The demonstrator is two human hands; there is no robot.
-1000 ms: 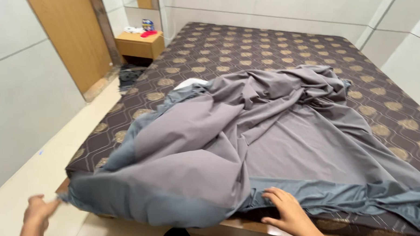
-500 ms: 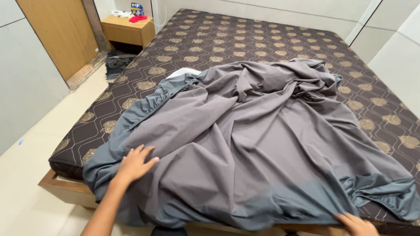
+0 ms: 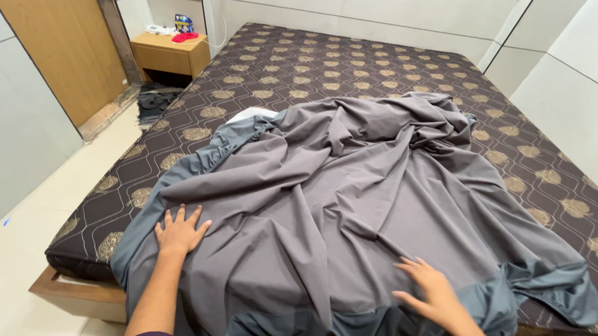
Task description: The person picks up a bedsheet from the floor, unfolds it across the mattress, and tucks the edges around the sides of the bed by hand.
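A crumpled grey bedsheet (image 3: pixel 353 206) lies spread over the near half of a dark brown mattress (image 3: pixel 348 60) with gold patterns. My left hand (image 3: pixel 179 232) rests flat on the sheet near its left edge, fingers spread. My right hand (image 3: pixel 432 292) lies palm down on the sheet near the front edge, fingers apart. Neither hand grips the cloth. The sheet's far part is bunched in folds toward the middle of the bed, with a lighter corner (image 3: pixel 247 118) showing at the left.
A wooden bedside table (image 3: pixel 169 54) with small objects stands at the far left. A wooden door (image 3: pixel 63 50) is on the left, dark cloth (image 3: pixel 154 100) on the floor beside it. White wall panels surround the bed. The wooden bed frame (image 3: pixel 71 292) shows at the near left corner.
Both hands moved inward and up onto the sheet. The left hand went from the bed's left corner to lying flat on the sheet; the right came up from the front edge.
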